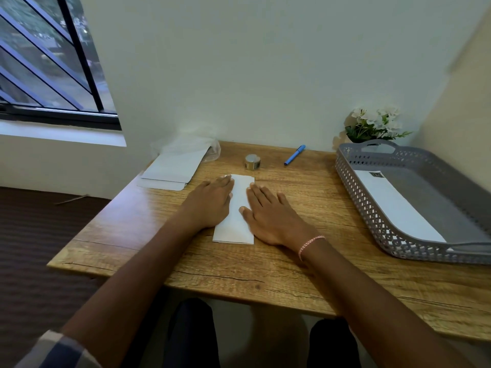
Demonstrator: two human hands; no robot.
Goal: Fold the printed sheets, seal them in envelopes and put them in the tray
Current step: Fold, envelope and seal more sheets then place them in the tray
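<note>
While a person sits at a wooden desk (pixel 239 269), both hands press flat on a folded sheet (pixel 237 205) that lies lengthwise at the middle of the desktop. The left hand (pixel 212 201) covers the sheet's left edge with fingers straight and close together, their tips near the far left corner. The right hand (pixel 268 213) lies along the right edge with fingers straight and slightly fanned, the thumb resting on the paper. Neither hand curls round anything. A pink and white bracelet (pixel 309 244) circles the right wrist. Taking the sheet as the centre of the dial, a small silver tape roll (pixel 252 162) stands at 12 o'clock, just beyond the sheet's far end, and a blue pen (pixel 295 154) lies at 1 o'clock near the wall. At 10 o'clock, on the desk's far left corner, a stack of white envelopes (pixel 172 168) rests partly under crumpled clear plastic wrap (pixel 212 152). At 3 o'clock, well apart from the hands, sits a grey lattice tray (pixel 372 216) with one white envelope (pixel 398 208) lying flat along its left wall. White flowers (pixel 372 123) stand behind the tray at 2 o'clock.
</note>
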